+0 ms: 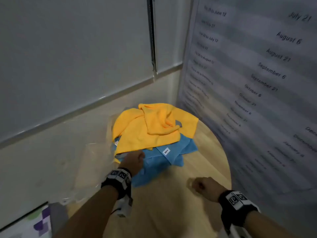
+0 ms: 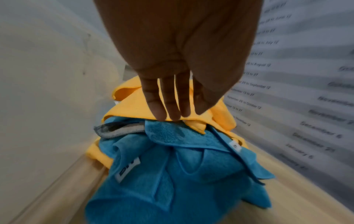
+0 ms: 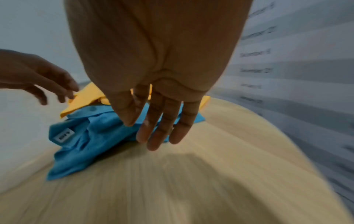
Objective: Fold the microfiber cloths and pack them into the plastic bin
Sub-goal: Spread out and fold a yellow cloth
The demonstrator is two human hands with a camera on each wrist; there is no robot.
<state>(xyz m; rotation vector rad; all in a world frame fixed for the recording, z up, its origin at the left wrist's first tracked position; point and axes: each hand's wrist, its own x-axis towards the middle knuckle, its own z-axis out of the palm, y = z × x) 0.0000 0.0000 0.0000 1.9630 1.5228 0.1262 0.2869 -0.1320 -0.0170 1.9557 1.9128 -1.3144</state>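
Note:
A loose pile of microfiber cloths lies at the far side of a round wooden table. Crumpled yellow cloths sit on top of blue cloths with white tags, and a grey cloth edge peeks out between them. My left hand reaches to the near left edge of the pile. Its straight fingers touch the yellow cloth just above the blue one and grip nothing. My right hand hovers over bare table short of the blue cloth, its fingers loose and empty.
Something of clear plastic, too blurred to tell what, lies left of the pile against the wall. A printed date schedule covers the right wall, close behind the table. A box with purple squares sits at the bottom left.

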